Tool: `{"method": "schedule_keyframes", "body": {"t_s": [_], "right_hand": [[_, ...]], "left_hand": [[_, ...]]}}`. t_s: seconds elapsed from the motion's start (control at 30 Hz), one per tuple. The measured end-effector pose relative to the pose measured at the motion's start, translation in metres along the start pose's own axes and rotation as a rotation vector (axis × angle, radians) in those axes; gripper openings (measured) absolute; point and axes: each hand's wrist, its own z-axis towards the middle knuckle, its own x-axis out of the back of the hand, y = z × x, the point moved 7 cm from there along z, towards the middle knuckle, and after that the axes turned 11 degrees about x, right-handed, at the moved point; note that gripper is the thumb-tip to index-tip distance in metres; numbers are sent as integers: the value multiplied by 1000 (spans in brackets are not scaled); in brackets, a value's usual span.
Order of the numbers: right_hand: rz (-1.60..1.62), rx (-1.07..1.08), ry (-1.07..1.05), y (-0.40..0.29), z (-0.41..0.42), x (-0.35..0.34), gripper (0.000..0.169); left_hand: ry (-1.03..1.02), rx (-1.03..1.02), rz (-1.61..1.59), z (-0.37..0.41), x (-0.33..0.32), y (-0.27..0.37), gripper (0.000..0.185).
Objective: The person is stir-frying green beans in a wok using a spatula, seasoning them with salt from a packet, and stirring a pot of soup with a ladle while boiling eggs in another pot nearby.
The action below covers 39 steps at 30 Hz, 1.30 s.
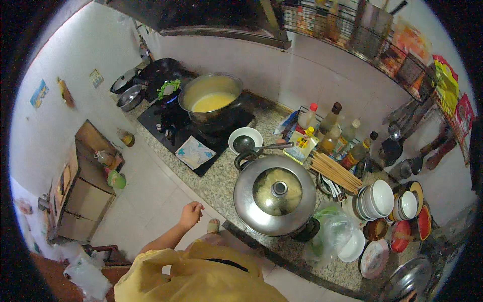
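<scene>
My left hand (192, 213) hangs over the floor just off the counter's edge, fingers loosely curled, touching nothing. My right hand is out of view. Before me a large steel pot with a domed glass-centred lid (274, 195) stands on the granite counter. Behind it a ladle (244, 144) rests in a white bowl (258, 133). On the black gas stove (245, 113) stands a deep steel pot (211, 77) holding yellowish liquid. A wok (151, 81) with green vegetables (168, 89) sits over a blue flame. A folded patterned cloth (195, 152) lies at the stove's front edge.
Sauce bottles (329, 119), wooden chopsticks (336, 172), stacked bowls (382, 198), a plastic bag (336, 230) and plates (374, 258) crowd the counter's right side. A range hood (222, 32) and wire shelf (347, 47) hang above. A low cabinet (83, 202) stands across the floor at left.
</scene>
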Motion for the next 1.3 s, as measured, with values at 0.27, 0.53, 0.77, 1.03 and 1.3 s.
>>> {"method": "schedule_keyframes", "body": {"t_s": [0.27, 0.53, 0.77, 1.03, 1.3], "right_hand": [[-30, 369, -118, -314, -33, 41, 47], [756, 666, -650, -567, -191, -32, 28], [841, 1263, -719, -827, -373, -4, 37], [1124, 1223, -712, -908, -431, 12, 36], [932, 1028, -618, -830, -357, 21, 37]], "left_hand": [[-23, -201, -24, 37, 36, 8, 24], [-40, -316, -106, 118, 153, 82, 15], [-41, -1256, 267, 67, 226, 332, 36], [83, -1492, 443, 71, 224, 392, 59], [-84, -1677, 336, 4, 224, 373, 36]]}}
